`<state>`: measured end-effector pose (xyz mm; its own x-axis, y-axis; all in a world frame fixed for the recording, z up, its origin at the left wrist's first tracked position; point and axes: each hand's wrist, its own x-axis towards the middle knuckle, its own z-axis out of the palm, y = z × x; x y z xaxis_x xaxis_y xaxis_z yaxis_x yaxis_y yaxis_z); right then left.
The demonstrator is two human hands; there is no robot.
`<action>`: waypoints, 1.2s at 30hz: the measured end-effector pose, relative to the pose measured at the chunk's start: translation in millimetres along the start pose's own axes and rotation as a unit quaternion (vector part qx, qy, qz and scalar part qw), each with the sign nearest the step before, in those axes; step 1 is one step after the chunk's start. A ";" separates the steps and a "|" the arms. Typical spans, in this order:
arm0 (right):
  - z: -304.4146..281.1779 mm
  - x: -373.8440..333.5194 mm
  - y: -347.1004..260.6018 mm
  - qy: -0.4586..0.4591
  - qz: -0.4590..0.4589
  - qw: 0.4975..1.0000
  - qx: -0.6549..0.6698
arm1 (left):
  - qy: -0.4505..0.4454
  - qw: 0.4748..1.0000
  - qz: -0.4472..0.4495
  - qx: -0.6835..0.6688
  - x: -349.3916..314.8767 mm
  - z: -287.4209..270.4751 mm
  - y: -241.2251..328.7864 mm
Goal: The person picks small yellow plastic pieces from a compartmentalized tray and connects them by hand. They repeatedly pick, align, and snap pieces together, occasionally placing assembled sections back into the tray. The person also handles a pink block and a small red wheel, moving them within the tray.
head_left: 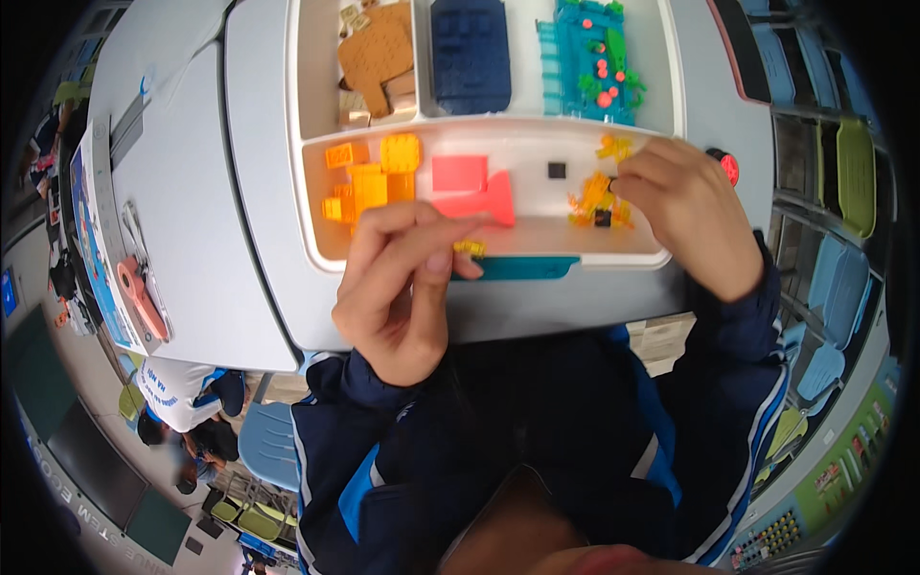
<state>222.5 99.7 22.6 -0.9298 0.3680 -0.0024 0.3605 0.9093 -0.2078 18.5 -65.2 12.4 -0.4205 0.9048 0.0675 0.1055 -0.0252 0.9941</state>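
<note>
A small translucent yellow brick (470,248) sits at the fingertips of my left hand (398,287), whose fingers are bent together over the front wall of a white sorting tray (331,251). My right hand (695,211) reaches into the tray's front compartment from the right. Its fingers are pinched at a heap of orange-yellow flame-like pieces (596,196), and what they grip is hard to make out. Among that heap lies a black piece (603,218). More yellow pieces (613,147) lie just behind, and a black square piece (557,171) lies to the left.
The front compartment also has orange bricks (369,187) and coral-pink pieces (460,173). Brown (377,57), dark blue (471,53) and teal pieces (585,81) fill the back compartments. A red wheel (729,170) lies right of the tray. People (192,402) and chairs (268,446) are around.
</note>
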 end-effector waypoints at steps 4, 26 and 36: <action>5.6 5.3 3.2 -0.047 -0.036 0.998 -0.035 | 0.017 0.996 -0.022 -0.085 -13.9 -3.1 0.8; 25.3 18.8 -0.2 0.035 0.086 0.992 -0.086 | -0.010 1.000 -0.013 0.022 -29.4 -9.4 -6.3; 11.3 22.7 -10.6 0.024 0.044 0.983 -0.176 | -0.018 1.000 -0.009 -0.019 -46.8 1.0 3.0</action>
<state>196.8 96.2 13.7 -0.8920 0.4499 0.0434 0.4512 0.8810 0.1422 39.4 -107.1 12.1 -0.3886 0.9202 0.0462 0.0639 -0.0231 0.9977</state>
